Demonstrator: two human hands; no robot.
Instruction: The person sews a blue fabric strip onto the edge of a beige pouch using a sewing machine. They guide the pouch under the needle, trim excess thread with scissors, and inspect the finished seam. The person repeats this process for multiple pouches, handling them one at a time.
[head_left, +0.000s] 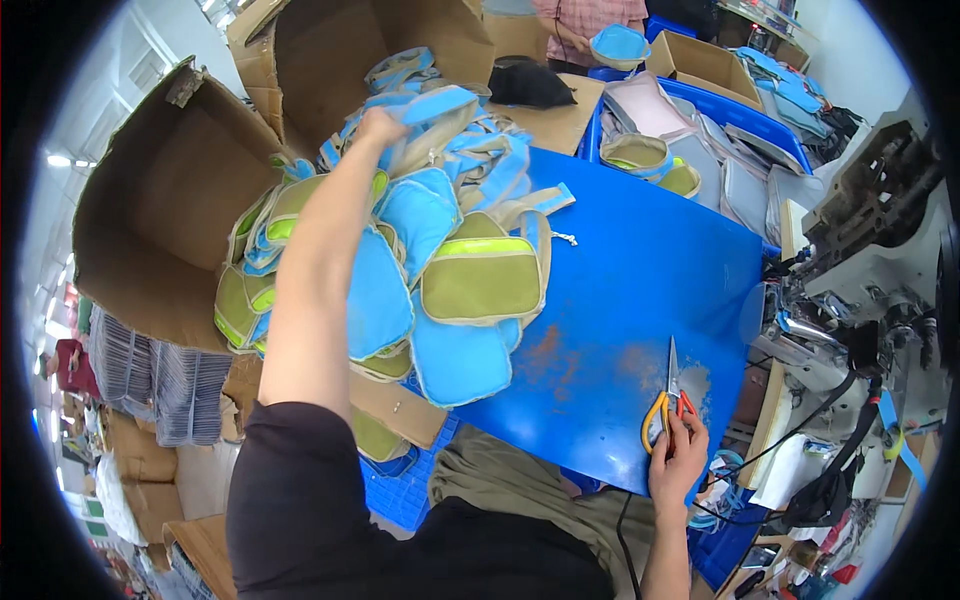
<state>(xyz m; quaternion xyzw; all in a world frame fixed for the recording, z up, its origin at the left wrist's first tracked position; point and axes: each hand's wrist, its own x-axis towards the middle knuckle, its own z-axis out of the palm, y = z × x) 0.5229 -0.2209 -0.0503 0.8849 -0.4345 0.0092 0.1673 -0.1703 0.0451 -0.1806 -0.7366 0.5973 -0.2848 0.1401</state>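
My left hand (380,128), stretched out to the top of a pile, has its fingers closed on a light blue and beige fabric strap (440,110). Below it lie small sewn pouches in light blue (376,290) and olive green with lime trim (480,285), heaped with more straps. My right hand (680,455), at the lower right of the blue tabletop (610,250), grips scissors (656,410) with orange and red handles, blades pointing away from me. My left forearm hides part of the pile.
Cardboard boxes (160,190) stand at left and back, with a black item (530,82) nearby. A blue crate (790,140) holds grey pieces. Another person (590,25) holds a blue pouch at the back. An industrial machine (860,260) with hanging cables borders the right; stacked grey sheets (180,390) stand lower left.
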